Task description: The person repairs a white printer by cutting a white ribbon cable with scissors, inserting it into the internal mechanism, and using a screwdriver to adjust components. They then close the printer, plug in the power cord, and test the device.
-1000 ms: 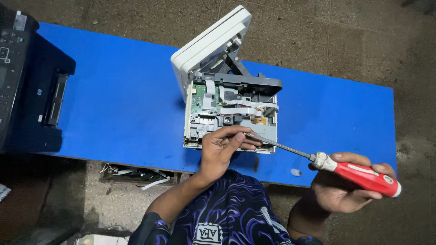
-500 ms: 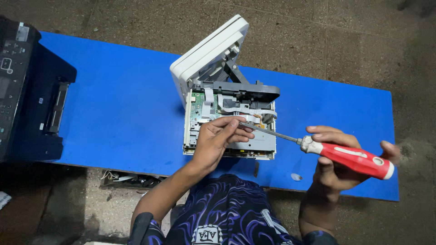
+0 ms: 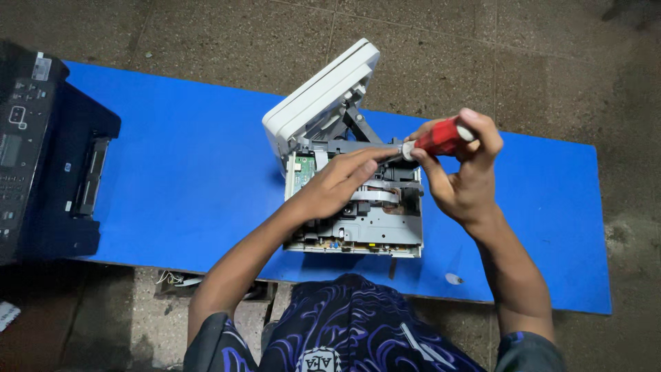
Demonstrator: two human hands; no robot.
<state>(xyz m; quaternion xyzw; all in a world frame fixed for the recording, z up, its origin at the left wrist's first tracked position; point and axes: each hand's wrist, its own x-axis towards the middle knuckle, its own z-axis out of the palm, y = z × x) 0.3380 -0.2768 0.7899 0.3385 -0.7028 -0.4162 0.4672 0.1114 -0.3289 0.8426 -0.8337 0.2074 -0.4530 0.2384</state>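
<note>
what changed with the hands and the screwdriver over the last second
The right hand carried the red-handled screwdriver from low at the right edge of the blue board up over the opened printer, keeping its grip. The left hand slid from the chassis's near edge towards the tool's tip. The grey lid stayed propped up; the black printer did not move.

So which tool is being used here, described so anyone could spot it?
Start at the blue board on the floor, then the opened grey printer on it. Over the printer's far edge, the right hand grips a screwdriver; its red handle is the only red thing there.
</note>
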